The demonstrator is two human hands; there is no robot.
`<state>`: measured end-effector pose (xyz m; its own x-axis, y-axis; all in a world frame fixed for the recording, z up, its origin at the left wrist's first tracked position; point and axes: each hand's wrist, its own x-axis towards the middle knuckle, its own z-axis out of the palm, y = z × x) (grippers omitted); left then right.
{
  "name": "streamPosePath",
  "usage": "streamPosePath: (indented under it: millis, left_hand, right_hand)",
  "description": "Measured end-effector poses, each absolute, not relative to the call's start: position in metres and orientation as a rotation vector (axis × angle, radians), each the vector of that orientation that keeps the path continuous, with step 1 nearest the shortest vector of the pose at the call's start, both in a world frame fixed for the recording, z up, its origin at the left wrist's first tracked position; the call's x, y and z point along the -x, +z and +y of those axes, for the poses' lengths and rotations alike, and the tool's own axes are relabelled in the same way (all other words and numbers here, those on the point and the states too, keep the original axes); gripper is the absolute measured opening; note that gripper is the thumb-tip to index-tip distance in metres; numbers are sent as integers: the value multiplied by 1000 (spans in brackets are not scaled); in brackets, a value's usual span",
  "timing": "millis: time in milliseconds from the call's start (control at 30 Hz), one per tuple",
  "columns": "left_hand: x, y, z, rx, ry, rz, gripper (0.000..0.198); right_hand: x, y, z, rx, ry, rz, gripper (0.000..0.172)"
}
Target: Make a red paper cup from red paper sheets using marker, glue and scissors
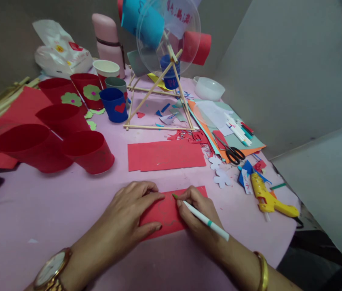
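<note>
Two hands meet over one red sheet (166, 211) at six o'clock in the head view. The left hand (133, 208) lies loosely spread, fingertips on the sheet, gripping nothing, apparently to keep it from sliding; the right hand (203, 205) is closed in a writing pinch around one pen (201, 217), near its tip, likely for control. Counted: three plain red cups (90, 153) at nine o'clock, two flowered cups (89, 92) at ten, two white flowers (222, 178) and one glue gun (269, 199) at four.
</note>
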<state>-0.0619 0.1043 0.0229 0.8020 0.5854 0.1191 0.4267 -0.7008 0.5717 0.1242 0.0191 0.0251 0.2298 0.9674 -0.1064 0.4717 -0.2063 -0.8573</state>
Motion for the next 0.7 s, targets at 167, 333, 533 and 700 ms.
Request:
streamPosePath:
  millis: [167, 333, 533, 700]
  left_hand:
    - [61, 23, 105, -2447, 396, 757, 40]
    - [60, 22, 105, -2455, 400, 752, 43]
    - [62, 22, 105, -2462, 402, 744, 42]
    - [61, 23, 104, -2457, 393, 754, 41]
  right_hand:
    - [-125, 24, 20, 1798, 865, -1344, 5]
    - [-124, 25, 21, 1828, 853, -1329, 5]
    - [-123, 25, 20, 1802, 852, -1316, 5]
    - [-124, 24, 20, 1784, 855, -1314, 6]
